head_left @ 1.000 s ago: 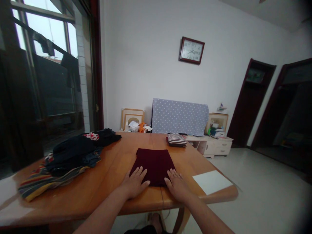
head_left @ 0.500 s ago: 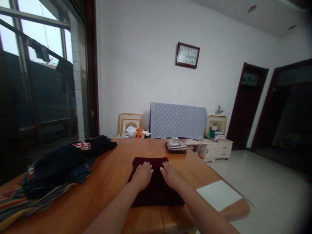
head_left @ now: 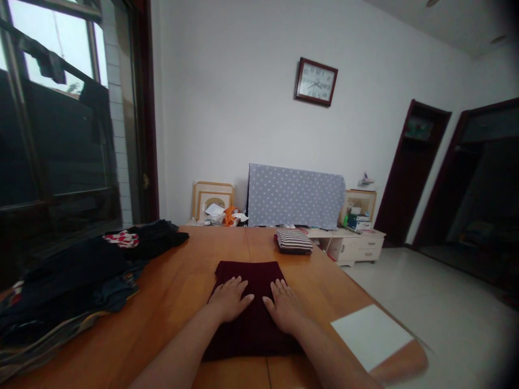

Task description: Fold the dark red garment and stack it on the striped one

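A dark maroon folded cloth [head_left: 255, 329] lies flat on the wooden table [head_left: 170, 324] in front of me. My left hand [head_left: 231, 300] rests palm down on its left side, fingers spread and thumb pointing inward. On the right side of the same cloth lies my right hand [head_left: 284, 307], also flat with its fingers apart. A strip of maroon fabric shows between the two thumbs. Neither hand grips anything.
A heap of dark clothes [head_left: 81, 270] covers the table's left side. Near the far edge sits a folded striped stack [head_left: 294, 241]. A white sheet [head_left: 371, 336] lies by the right edge. Beyond stands a white cabinet [head_left: 363, 249].
Both hands have slid slightly toward me on the cloth, and their fingers are spread wider. The camera view has shifted a little, so the clothes heap appears farther left.
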Action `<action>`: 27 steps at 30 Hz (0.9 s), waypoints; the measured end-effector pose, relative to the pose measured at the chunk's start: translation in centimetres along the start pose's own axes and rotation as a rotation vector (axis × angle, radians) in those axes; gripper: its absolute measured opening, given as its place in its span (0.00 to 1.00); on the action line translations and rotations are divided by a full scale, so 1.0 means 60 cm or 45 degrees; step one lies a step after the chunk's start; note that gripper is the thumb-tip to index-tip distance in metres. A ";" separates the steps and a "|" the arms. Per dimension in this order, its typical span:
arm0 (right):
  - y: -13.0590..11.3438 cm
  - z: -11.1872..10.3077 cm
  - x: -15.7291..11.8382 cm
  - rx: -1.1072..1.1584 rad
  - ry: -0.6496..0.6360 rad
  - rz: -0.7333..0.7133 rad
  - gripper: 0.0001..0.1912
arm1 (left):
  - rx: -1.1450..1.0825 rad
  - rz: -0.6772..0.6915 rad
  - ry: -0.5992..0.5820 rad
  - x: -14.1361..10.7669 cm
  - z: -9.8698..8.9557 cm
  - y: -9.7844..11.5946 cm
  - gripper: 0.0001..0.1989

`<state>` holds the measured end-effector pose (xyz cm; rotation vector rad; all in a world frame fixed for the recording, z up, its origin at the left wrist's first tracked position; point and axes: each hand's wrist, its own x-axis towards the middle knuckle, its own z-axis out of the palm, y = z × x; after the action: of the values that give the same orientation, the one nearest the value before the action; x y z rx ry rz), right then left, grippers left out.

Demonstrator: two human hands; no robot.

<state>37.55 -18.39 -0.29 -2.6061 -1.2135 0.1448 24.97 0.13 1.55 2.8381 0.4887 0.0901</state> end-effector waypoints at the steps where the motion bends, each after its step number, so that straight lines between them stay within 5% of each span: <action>1: -0.001 0.000 0.000 -0.003 0.000 -0.002 0.42 | 0.012 0.001 0.037 0.003 -0.004 -0.004 0.36; 7: 0.003 0.010 0.002 -0.029 0.004 -0.008 0.42 | 0.043 0.089 0.283 0.002 0.006 -0.029 0.29; 14: 0.011 -0.025 0.038 -0.022 -0.093 -0.004 0.44 | 0.070 -0.048 0.185 0.015 0.026 -0.037 0.39; 18: 0.001 -0.041 0.085 -0.028 0.057 -0.003 0.43 | 0.085 -0.085 0.162 0.020 0.025 -0.039 0.41; 27: 0.028 0.026 0.123 -0.092 -0.030 -0.004 0.46 | 0.052 -0.126 0.160 0.015 0.024 -0.039 0.41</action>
<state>43.27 -13.47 -2.08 -2.6713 -1.2528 0.1338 25.22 2.19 -0.45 2.8540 0.6635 0.2436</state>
